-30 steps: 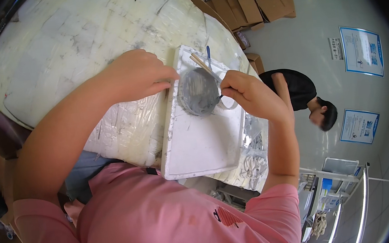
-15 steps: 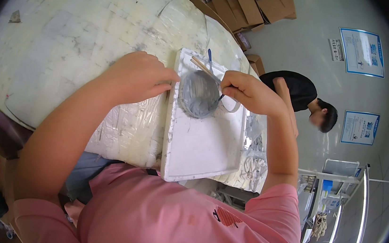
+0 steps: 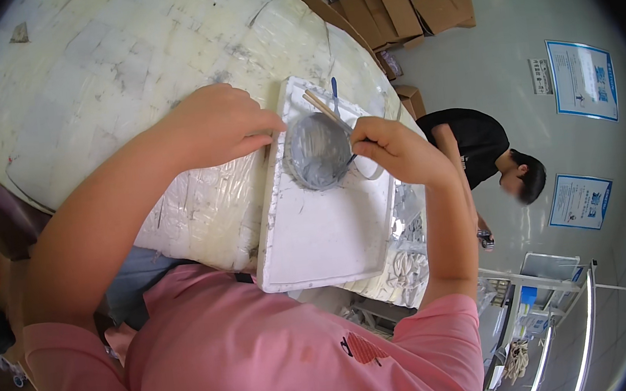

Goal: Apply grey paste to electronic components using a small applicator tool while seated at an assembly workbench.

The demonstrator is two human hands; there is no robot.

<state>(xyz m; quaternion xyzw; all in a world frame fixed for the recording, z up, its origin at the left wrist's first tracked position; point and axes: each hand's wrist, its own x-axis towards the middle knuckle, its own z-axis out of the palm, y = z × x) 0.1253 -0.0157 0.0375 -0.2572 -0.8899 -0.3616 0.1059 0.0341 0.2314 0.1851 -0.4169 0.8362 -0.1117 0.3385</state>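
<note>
A white shallow rectangular tray lies on the table with a round tub of grey paste near its far end. My left hand is closed, with thumb and forefinger together at the tray's left rim. On the other side, my right hand grips a thin tool at the tub's right edge. A short dark piece shows below the fingers; the rest of the tool is mostly hidden. Two pale wooden sticks and a blue-ended handle stick out past the far side of the tub. Partly behind my right hand is a white ring-like rim.
The large table is wrapped in stained plastic film. Brown cardboard boxes are piled beyond it. A person in black stands to the right, near a wall with blue-edged posters. A metal rack stands at lower right.
My right hand has shifted slightly left with the tool. My left hand keeps its place at the tray rim. The other person's lower hand now shows, holding a small dark object.
</note>
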